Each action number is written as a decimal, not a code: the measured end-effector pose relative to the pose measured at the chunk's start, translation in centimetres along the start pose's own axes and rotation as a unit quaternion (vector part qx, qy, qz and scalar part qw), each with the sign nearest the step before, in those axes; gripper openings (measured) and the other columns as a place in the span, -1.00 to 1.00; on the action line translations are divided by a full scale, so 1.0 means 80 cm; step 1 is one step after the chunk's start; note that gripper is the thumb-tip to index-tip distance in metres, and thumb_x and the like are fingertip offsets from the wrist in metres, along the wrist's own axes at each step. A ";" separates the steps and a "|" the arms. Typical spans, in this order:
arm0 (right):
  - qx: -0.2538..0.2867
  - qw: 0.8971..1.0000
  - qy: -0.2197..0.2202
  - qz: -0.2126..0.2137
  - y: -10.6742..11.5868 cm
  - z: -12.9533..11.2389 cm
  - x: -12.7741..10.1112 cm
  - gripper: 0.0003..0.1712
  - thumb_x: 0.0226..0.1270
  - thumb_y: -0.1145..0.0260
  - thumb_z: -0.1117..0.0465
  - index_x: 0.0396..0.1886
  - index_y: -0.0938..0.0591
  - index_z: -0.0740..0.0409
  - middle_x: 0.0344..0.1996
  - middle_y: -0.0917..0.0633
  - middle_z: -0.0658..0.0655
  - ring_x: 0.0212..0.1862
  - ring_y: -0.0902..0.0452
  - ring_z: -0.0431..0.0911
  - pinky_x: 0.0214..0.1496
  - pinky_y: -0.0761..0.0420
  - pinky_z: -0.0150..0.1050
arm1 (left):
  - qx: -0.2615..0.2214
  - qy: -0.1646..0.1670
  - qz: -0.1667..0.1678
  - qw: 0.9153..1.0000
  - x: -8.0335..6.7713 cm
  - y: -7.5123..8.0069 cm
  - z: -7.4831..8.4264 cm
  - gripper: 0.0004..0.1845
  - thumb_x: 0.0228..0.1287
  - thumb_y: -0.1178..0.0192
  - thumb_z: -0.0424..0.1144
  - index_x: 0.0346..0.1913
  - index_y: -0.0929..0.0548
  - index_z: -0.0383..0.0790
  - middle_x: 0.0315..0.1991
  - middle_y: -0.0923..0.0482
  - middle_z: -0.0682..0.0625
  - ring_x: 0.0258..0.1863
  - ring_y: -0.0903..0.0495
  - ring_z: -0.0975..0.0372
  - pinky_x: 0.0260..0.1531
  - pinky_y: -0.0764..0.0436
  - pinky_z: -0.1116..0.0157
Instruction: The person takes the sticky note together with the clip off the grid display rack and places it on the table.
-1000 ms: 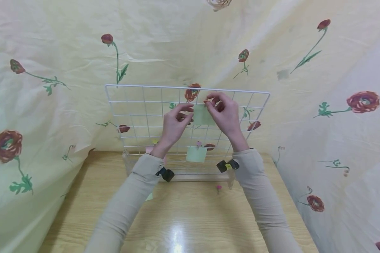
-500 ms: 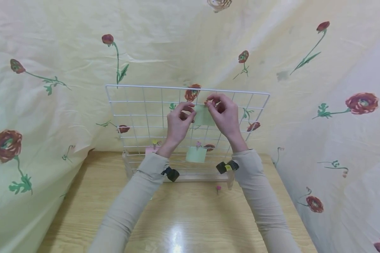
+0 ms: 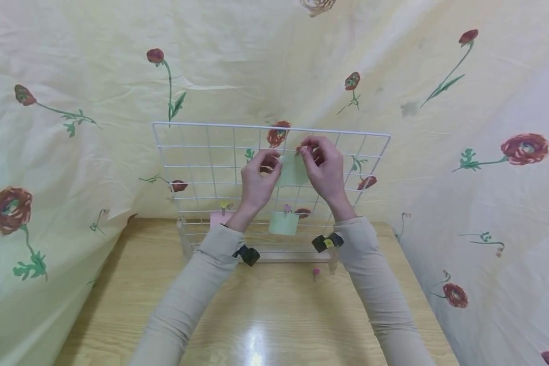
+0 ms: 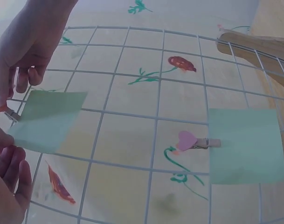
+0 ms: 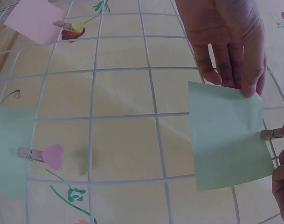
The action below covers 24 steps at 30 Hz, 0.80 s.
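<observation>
Pinching the green note (image 3: pixel 293 170) against the grid (image 3: pixel 196 168) at frame center, your left hand (image 3: pixel 256 180) grips its edge while your right hand (image 3: pixel 322 170) squeezes a clip (image 5: pixel 272 133); loosening early could drop the note.

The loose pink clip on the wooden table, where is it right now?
In the head view the small pink clip lies on the light wooden table, just in front of the white wire grid panel, below the right sleeve.

head view above, wrist views near grid (image 3: pixel 201 168)
</observation>
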State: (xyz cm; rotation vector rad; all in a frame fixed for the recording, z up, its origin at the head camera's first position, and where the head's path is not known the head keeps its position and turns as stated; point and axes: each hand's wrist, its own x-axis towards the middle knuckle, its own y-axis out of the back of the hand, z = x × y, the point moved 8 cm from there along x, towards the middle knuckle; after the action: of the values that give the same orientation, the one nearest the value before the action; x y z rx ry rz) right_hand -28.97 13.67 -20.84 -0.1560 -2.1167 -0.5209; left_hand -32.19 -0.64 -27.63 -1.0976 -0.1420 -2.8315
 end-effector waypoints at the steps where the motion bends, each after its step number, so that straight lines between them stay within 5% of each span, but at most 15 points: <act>1: 0.001 1.000 -0.001 0.003 0.001 0.001 0.000 -0.90 0.25 -0.24 0.56 -0.24 -0.56 0.54 -0.46 -0.56 0.37 -0.56 -0.33 -0.11 -0.59 -0.31 -0.48 | -0.002 0.002 0.001 1.000 -0.001 0.000 -0.001 -0.80 0.19 -0.24 -0.56 -0.11 -0.58 -0.42 -0.32 -0.61 -0.23 -0.32 -0.59 0.07 -0.30 -0.63 0.31; 6: 0.018 1.000 -0.009 0.017 0.005 0.005 0.000 -0.91 0.26 -0.23 0.56 -0.24 -0.55 0.52 -0.43 -0.58 0.37 -0.53 -0.35 -0.12 -0.58 -0.31 -0.49 | -0.001 0.010 -0.004 1.000 -0.004 0.001 0.001 -0.78 0.18 -0.23 -0.59 -0.10 -0.56 -0.49 -0.30 -0.60 -0.29 -0.30 -0.59 0.00 -0.27 -0.64 0.20; 13: 0.039 0.999 -0.022 0.030 0.012 0.006 -0.003 -0.89 0.26 -0.21 0.58 -0.21 -0.53 0.54 -0.40 -0.55 0.35 -0.33 -0.43 -0.17 -0.50 -0.38 -0.47 | -0.001 0.012 -0.027 1.000 -0.011 0.007 0.036 -0.81 0.18 -0.17 -0.66 -0.13 -0.53 -0.63 -0.26 -0.57 -0.41 -0.27 -0.58 -0.13 -0.20 -0.65 0.06; 20: 0.044 0.999 -0.012 0.022 0.017 0.005 -0.008 -0.89 0.28 -0.17 0.57 -0.20 -0.51 0.52 -0.33 -0.57 0.29 -0.28 -0.41 -0.16 -0.44 -0.40 -0.43 | -0.002 0.032 -0.034 0.999 -0.013 0.008 -0.003 -0.83 0.23 -0.19 -0.58 -0.11 -0.57 -0.54 -0.21 -0.60 -0.32 -0.24 -0.62 -0.05 -0.18 -0.67 0.17; 24: 0.042 0.999 0.005 0.005 0.018 0.004 -0.014 -0.88 0.28 -0.19 0.58 -0.19 -0.52 0.52 -0.35 -0.55 0.33 -0.28 -0.41 -0.12 -0.41 -0.43 -0.44 | -0.011 0.029 -0.042 0.999 -0.013 0.008 -0.008 -0.83 0.25 -0.20 -0.55 -0.11 -0.59 -0.48 -0.21 -0.61 -0.26 -0.24 -0.63 0.01 -0.20 -0.67 0.26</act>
State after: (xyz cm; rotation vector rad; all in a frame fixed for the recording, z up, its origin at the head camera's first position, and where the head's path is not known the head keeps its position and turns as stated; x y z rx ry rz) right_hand -28.16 15.21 -21.51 -0.1163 -2.1230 -0.4256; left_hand -31.80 -1.31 -28.79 -1.0369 -0.1549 -2.9427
